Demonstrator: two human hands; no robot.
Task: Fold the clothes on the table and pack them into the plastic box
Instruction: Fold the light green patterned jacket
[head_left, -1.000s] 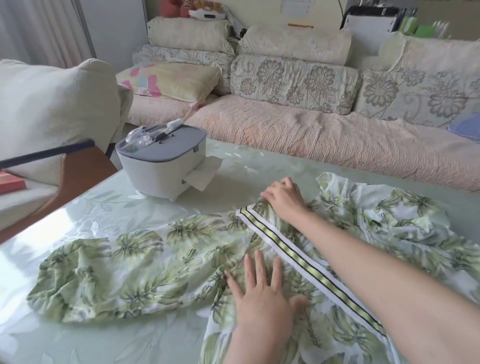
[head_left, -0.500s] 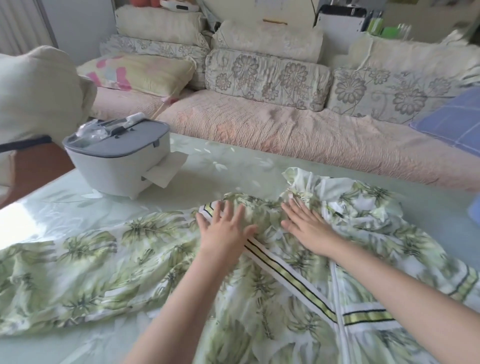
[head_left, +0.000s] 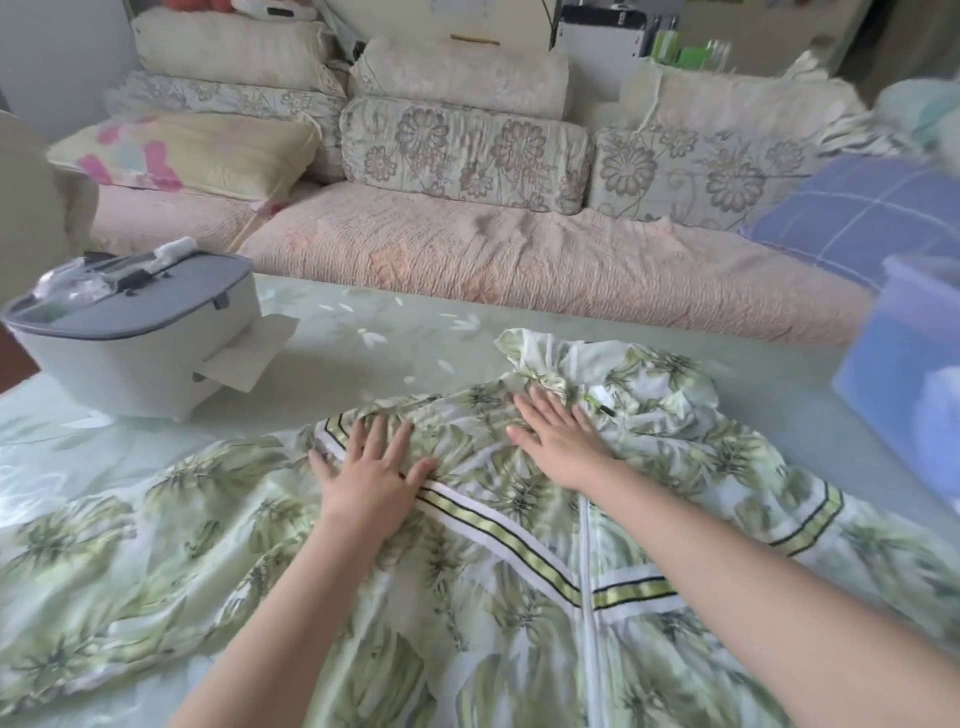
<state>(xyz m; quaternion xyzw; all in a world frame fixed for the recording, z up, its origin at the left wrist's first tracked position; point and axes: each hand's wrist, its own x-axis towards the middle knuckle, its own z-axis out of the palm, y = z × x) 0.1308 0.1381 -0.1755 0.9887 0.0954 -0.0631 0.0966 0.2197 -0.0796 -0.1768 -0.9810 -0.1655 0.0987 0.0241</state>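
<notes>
- A leaf-print jacket is spread flat across the table, zipper side up.
- The left hand is laid palm-down on the jacket, over a striped band; the fingers are straight and spread, and nothing is gripped.
- The right hand is pressed flat near the bunched hood, fingers extended, nothing held.
- A blue box is seen at the table's right edge, apart from the jacket.
- A grey-lidded container is placed at far left.
- A sofa is located behind the table.
</notes>
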